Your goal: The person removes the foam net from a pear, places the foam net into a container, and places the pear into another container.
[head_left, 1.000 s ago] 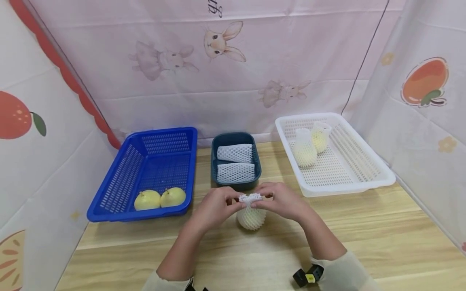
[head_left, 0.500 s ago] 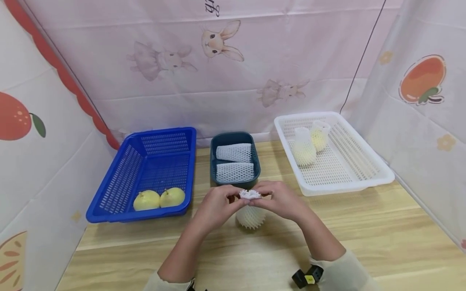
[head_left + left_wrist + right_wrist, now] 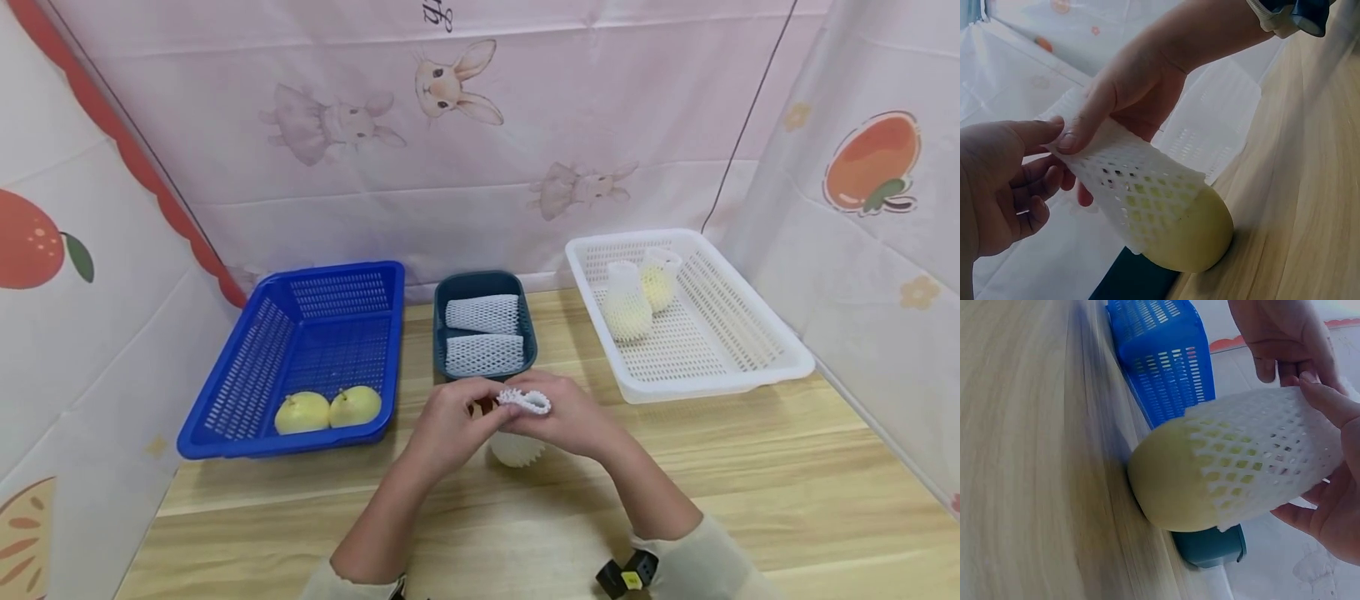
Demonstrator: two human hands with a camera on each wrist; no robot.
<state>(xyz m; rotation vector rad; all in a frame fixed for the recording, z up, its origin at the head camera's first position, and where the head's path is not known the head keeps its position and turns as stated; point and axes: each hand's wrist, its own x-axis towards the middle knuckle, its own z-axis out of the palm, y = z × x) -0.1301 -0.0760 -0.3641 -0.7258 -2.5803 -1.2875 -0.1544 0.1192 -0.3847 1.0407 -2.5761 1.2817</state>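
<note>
On the wooden table (image 3: pixel 517 542), just in front of the dark green tray (image 3: pixel 482 285), rests a pale yellow pear (image 3: pixel 1204 234), its upper part inside a white foam net (image 3: pixel 1266 434) and its lower end bare. The left hand (image 3: pixel 450 421) pinches the net's upper end between thumb and fingers; the right hand (image 3: pixel 564 417) grips it opposite.
</note>
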